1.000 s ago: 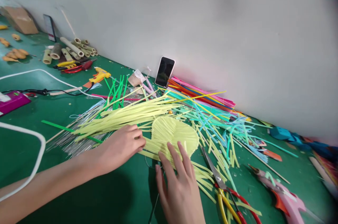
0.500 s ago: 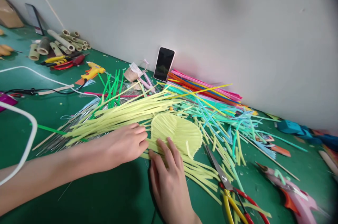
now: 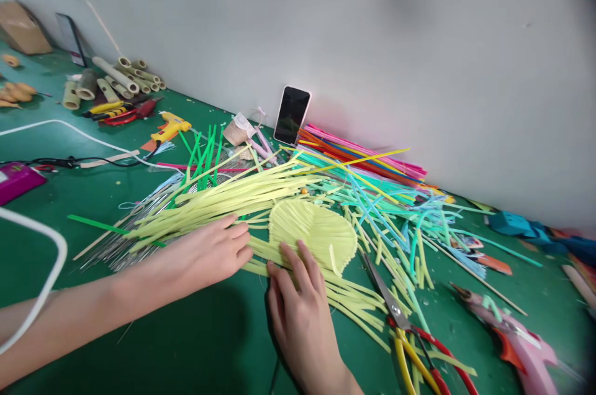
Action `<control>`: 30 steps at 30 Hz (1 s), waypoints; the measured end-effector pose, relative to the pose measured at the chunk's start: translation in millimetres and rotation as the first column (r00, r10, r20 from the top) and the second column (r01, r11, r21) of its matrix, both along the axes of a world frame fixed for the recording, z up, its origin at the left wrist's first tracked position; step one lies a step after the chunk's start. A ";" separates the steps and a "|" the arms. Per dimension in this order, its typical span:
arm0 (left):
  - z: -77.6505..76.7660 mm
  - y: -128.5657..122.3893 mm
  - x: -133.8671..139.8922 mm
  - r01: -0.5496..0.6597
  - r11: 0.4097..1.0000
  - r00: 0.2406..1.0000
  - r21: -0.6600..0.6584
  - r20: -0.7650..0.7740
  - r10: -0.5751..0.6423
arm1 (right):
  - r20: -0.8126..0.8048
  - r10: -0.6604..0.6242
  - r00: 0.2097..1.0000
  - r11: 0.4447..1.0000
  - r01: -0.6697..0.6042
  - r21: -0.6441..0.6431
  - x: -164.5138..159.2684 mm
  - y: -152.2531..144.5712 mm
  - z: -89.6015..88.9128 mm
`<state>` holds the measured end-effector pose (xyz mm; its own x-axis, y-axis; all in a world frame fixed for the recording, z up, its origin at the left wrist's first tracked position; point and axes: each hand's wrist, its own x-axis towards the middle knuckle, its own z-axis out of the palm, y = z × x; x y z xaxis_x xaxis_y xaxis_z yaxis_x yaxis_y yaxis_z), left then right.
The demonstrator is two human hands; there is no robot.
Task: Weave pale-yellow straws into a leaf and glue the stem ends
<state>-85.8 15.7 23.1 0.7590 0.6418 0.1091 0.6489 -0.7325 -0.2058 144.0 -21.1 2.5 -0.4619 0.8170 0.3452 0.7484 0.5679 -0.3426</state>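
Partly under right grip [image 3: 303, 314], yellow-green leaf [image 3: 319, 230]

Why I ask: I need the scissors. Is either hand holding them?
No, the scissors lie to the right, apart from both the left hand and the right hand.

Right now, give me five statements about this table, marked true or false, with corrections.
1. The right hand has fingertips at the pale yellow-green, leaf-shaped piece. True.
2. The left hand holds the red-handled metal scissors. False: the left hand is at thin yellow-green strips; the red-handled metal scissors lie right of the right hand.
3. The black-screened, pale-rimmed phone stands tilted by the smooth grey wall. True.
4. The pink glue gun with an orange trigger lies left of the yellow glue gun. False: the pink glue gun lies right of the yellow glue gun.
5. Hollow, bamboo-like tubes lie left of the yellow glue gun. True.
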 end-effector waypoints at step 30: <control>-34.2 -18.5 71.2 -0.061 0.998 0.964 -0.009 0.259 0.061 | 0.165 -0.182 0.969 0.981 0.169 0.092 21.2 -24.1 -8.1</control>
<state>-14.5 -2.8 -11.1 0.6645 0.6861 0.2962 0.7234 -0.6900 -0.0245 165.2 -45.2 -5.6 -0.3713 0.8648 0.3381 0.8826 0.4418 -0.1607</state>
